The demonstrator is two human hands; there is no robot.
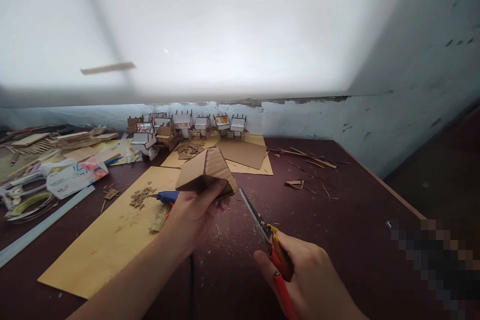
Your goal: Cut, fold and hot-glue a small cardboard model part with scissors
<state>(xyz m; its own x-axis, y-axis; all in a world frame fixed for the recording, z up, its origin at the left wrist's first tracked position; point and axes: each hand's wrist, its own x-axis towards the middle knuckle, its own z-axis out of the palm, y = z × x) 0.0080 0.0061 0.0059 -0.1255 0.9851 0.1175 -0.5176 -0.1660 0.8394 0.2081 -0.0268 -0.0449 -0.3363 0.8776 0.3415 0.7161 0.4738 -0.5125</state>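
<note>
My left hand point(195, 212) is closed on a folded brown cardboard piece point(204, 170), held above the dark red table point(337, 220). My right hand point(303, 280) grips a red and yellow utility knife point(268, 237). Its long blade points up and left, and the tip meets the lower right edge of the cardboard piece. A blue glue gun point(168, 196) lies partly hidden behind my left hand.
A large tan cardboard sheet point(105, 245) with offcuts lies at left. Several small cardboard models point(195, 125) stand in a row by the wall. Cardboard sheets point(243, 152), slivers point(307, 162), wooden strips point(75, 137), a ruler point(41, 227) and tools crowd the left side.
</note>
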